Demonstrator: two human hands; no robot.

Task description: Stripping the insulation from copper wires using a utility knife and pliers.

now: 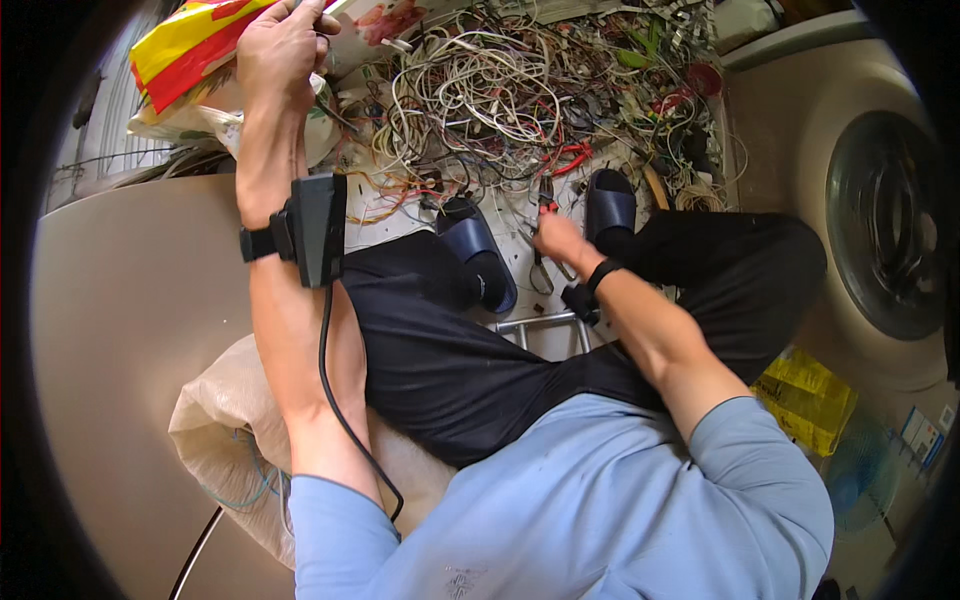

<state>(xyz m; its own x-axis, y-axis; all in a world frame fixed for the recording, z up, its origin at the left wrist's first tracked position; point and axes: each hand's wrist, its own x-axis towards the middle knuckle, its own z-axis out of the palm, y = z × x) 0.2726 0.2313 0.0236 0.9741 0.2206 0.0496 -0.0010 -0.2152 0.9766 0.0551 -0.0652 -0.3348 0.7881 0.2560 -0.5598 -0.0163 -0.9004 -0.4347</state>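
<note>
At the top left, my left hand (281, 52) is raised with its fingers bent together, beside a red and yellow plastic bag (191, 56); its fingertips meet the picture's edge and what they hold is unclear. My right hand (562, 238), slightly blurred, is low between my feet with curled fingers, at the red part of a pair of pliers (547, 196); whether it grips them cannot be told. Metal tool handles (540, 277) show just below that hand. Another red-handled tool (576, 156) lies at the near edge of a big tangled heap of wires (480, 90).
My slippers (469, 240) flank the tools. A metal frame (544, 321) stands between my legs. A front-loading washing machine (795, 135) is at the right, a large beige panel (135, 277) at the left, and an open woven sack (225, 397) by my left leg. A cable hangs from the left-wrist device.
</note>
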